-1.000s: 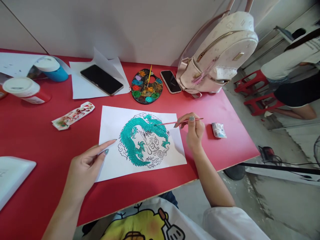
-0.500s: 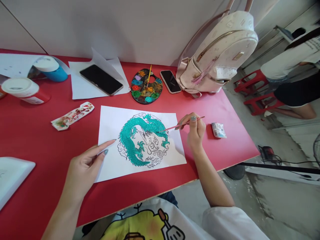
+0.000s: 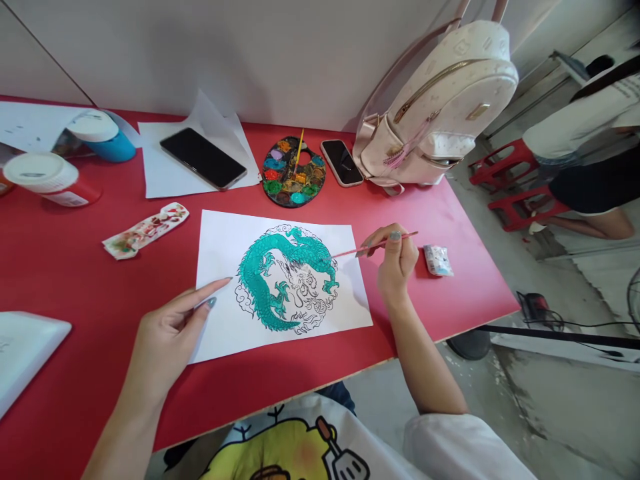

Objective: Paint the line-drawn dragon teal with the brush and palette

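A white sheet (image 3: 220, 247) with a dragon drawing (image 3: 287, 277), mostly painted teal, lies on the red table (image 3: 75, 280). My right hand (image 3: 395, 263) pinches a thin pink paintbrush (image 3: 373, 247), its tip at the dragon's right side. My left hand (image 3: 173, 333) rests on the sheet's left edge, index finger stretched out flat, holding nothing.
A round paint palette (image 3: 293, 175) with a yellow brush, two phones (image 3: 203, 159) (image 3: 341, 162), a pale backpack (image 3: 440, 107), two paint jars (image 3: 47, 179) (image 3: 103, 135), a smeared paint strip (image 3: 146, 231) and a small packet (image 3: 438, 260) lie around. Another person (image 3: 585, 140) sits at the right by red stools.
My right hand has drawn the brush a little to the right, its tip sliding from the dragon's upper body to its right edge. My left hand stays put.
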Available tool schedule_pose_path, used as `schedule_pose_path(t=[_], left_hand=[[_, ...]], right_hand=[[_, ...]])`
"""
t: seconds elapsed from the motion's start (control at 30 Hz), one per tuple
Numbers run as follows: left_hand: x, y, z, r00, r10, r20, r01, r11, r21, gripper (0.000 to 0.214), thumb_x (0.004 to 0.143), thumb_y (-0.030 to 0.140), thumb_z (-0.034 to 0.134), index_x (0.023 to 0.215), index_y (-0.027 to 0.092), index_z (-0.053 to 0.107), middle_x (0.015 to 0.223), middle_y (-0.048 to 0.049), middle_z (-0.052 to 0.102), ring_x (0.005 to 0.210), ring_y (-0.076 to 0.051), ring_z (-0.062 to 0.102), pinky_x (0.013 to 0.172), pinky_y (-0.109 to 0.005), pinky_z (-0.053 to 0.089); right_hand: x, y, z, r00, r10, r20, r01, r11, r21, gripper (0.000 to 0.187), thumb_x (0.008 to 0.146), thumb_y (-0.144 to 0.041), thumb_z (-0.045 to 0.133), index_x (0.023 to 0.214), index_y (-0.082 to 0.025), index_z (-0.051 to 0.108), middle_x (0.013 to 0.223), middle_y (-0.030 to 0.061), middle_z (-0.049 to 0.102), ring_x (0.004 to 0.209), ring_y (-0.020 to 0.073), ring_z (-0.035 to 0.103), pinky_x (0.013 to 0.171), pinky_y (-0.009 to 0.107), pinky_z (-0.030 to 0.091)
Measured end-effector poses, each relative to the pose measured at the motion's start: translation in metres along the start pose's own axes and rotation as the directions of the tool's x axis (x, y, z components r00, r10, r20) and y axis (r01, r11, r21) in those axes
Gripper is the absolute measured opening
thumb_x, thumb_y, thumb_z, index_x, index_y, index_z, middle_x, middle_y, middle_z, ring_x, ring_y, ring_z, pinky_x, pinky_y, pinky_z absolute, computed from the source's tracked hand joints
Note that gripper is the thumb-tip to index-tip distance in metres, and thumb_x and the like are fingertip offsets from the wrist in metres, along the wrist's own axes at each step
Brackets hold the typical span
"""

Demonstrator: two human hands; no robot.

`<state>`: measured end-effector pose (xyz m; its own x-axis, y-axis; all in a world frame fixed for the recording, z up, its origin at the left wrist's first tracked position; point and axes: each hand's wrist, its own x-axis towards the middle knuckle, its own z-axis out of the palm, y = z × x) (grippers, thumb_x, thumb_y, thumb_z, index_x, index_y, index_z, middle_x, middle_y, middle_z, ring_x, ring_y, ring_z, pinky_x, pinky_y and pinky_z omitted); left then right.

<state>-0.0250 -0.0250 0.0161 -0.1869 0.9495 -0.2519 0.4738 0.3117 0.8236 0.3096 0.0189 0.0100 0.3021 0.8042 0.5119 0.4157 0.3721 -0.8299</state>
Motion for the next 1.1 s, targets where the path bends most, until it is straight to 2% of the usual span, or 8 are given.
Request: schedule_pose_path(t=[0.23, 0.53, 0.63, 0.8, 0.97, 1.1], left_hand=[[0.0016, -0.0033, -0.0005, 1.000, -0.002, 0.008, 0.002, 1.000, -0.002, 0.045, 0.085, 0.042, 0.062, 0.124, 0.030, 0.083, 0.121, -0.0001, 0.084, 0.117, -0.024, 0.077, 0.101, -0.029, 0.060], [0.0007, -0.0024, 0.0005, 1.000, 0.026, -0.012, -0.026, 1.000, 0.007, 0.047, 0.084, 0.044, 0.062, 0.122, 0.028, 0.084, 0.118, -0.0018, 0.084, 0.115, -0.025, 0.078, 0.098, -0.030, 0.062], [0.0008, -0.0008, -0.0003, 1.000, 0.022, 0.000, -0.022, 1.000, -0.009, 0.046, 0.084, 0.042, 0.063, 0.121, 0.027, 0.084, 0.117, -0.0013, 0.085, 0.114, -0.024, 0.079, 0.091, -0.026, 0.063], [0.0020, -0.0036, -0.0020, 1.000, 0.000, 0.013, 0.000, 0.999, -0.040, 0.047, 0.083, 0.042, 0.065, 0.122, 0.023, 0.084, 0.112, -0.0031, 0.085, 0.097, -0.022, 0.081, 0.066, -0.020, 0.062], [0.0013, -0.0043, -0.0022, 1.000, -0.017, 0.015, 0.018, 0.998, -0.064, 0.049, 0.080, 0.045, 0.069, 0.121, 0.023, 0.084, 0.106, -0.0033, 0.086, 0.078, -0.017, 0.076, 0.056, -0.018, 0.056], [-0.0028, 0.0003, -0.0042, 0.998, -0.064, -0.004, 0.064, 0.994, -0.093, 0.055, 0.077, 0.047, 0.072, 0.125, 0.024, 0.083, 0.083, -0.0010, 0.083, 0.060, -0.012, 0.063, 0.049, -0.015, 0.048]], right_hand=[[-0.0006, 0.0000, 0.0009, 1.000, 0.004, -0.006, -0.004, 1.000, 0.005, 0.054, 0.108, -0.063, 0.047, 0.074, -0.024, 0.061, 0.063, -0.0017, 0.065, 0.050, 0.0130, 0.063, 0.049, 0.028, 0.050], [-0.0008, 0.0012, 0.0005, 0.999, 0.034, -0.011, -0.034, 0.999, 0.006, 0.057, 0.107, -0.067, 0.047, 0.071, -0.025, 0.058, 0.059, -0.0027, 0.060, 0.049, 0.0140, 0.062, 0.049, 0.029, 0.050], [-0.0006, -0.0002, 0.0004, 0.997, 0.054, -0.057, -0.051, 0.997, 0.056, 0.054, 0.107, -0.065, 0.048, 0.071, -0.025, 0.056, 0.058, -0.0036, 0.056, 0.048, 0.0142, 0.061, 0.048, 0.029, 0.050], [0.0005, -0.0003, -0.0003, 0.984, 0.080, -0.158, -0.075, 0.996, 0.041, 0.052, 0.108, -0.065, 0.046, 0.076, -0.026, 0.058, 0.062, -0.0025, 0.059, 0.047, 0.0141, 0.061, 0.047, 0.030, 0.049], [0.0006, 0.0005, -0.0014, 0.985, 0.071, -0.158, -0.065, 0.997, 0.040, 0.051, 0.107, -0.067, 0.047, 0.079, -0.026, 0.060, 0.063, -0.0031, 0.058, 0.046, 0.0132, 0.059, 0.046, 0.029, 0.048], [0.0021, -0.0004, -0.0023, 0.990, 0.041, -0.136, -0.036, 0.999, 0.040, 0.053, 0.107, -0.067, 0.046, 0.076, -0.026, 0.057, 0.055, -0.0058, 0.051, 0.041, 0.0118, 0.055, 0.041, 0.027, 0.042]])
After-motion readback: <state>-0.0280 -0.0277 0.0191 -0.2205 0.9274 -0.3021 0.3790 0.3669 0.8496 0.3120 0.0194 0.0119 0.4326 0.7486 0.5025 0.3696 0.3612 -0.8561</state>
